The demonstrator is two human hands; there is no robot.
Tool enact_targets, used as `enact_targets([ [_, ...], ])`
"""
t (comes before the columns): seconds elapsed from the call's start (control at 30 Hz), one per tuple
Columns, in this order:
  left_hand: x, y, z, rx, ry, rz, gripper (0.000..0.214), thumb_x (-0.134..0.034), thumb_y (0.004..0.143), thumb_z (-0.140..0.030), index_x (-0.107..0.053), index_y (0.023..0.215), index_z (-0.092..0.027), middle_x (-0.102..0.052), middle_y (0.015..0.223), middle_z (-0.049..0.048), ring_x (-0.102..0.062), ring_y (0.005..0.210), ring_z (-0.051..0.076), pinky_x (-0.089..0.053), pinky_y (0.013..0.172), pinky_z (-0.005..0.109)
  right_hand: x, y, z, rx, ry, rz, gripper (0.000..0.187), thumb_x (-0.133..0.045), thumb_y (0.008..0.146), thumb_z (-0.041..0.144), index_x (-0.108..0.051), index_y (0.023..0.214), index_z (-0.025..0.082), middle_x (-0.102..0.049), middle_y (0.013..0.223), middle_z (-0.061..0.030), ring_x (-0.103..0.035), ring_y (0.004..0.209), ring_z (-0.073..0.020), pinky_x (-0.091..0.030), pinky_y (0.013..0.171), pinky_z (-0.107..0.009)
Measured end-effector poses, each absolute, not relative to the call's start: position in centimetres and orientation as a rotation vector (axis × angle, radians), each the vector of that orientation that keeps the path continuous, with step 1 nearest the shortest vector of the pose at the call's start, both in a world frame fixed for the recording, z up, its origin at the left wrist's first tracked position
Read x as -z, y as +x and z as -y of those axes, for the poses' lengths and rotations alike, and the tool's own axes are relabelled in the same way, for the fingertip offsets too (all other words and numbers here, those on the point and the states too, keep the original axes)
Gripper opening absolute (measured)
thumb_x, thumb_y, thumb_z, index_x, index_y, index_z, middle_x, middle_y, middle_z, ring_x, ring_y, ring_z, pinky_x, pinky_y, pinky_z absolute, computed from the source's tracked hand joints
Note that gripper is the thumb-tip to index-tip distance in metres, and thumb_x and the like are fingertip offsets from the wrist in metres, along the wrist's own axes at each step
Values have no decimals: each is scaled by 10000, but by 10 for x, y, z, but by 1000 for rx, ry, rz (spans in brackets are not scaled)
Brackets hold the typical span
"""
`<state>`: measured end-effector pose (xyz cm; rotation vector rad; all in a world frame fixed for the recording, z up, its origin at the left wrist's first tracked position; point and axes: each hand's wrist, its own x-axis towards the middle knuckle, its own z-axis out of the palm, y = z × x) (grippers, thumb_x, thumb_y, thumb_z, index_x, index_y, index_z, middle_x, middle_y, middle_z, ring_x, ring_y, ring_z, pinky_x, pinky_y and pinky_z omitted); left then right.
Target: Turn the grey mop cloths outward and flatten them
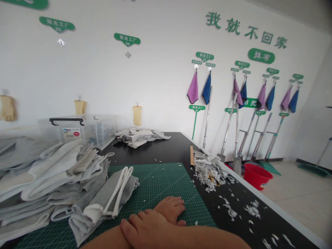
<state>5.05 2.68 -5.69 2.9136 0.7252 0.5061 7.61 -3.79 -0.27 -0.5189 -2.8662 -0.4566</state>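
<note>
My two forearms cross at the near edge of a green cutting mat [155, 183]. My left hand [171, 207] lies flat on the mat with its fingers stretched out and nothing in it. Across the left wrist rests my right hand [144, 228], fingers loosely draped, also holding nothing. Just left of the hands lies a grey cloth piece with white edging [109, 200], the nearest of a large pile of grey cloth pieces [46, 180].
White cloth scraps [210, 171] and trimmings are scattered over the black table [168, 148] at right. A smaller cloth pile [137, 136] and clear plastic bins [77, 129] sit farther back. A red bucket [256, 174], mops and hanging rags line the wall.
</note>
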Motion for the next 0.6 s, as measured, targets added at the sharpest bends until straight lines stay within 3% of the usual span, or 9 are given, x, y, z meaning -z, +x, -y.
enact_targets([
  [0.6,59,50,-29,-520,2903,-709,497,-531,839,-543,-544,1202,-204,-522,1320,77,-435,1249,254,-339,1033,425,2,77,39,469,-531,2855,457,-463,878,410,-366,1217,119,-593,916,-64,-585,714,-213,-469,604,-353],
])
